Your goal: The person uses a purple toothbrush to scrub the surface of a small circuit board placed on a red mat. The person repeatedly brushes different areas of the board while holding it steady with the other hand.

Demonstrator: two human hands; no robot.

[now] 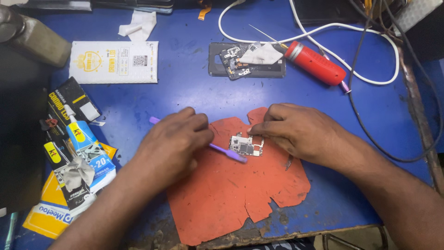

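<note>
two hands (231, 136) on circuit board (246, 146)

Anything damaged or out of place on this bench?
Yes. The orange mat under the circuit board is torn and ragged at its edges, with a split near its front edge. The blue table is chipped and worn along its front edge. A dismantled phone lies open behind.
</note>
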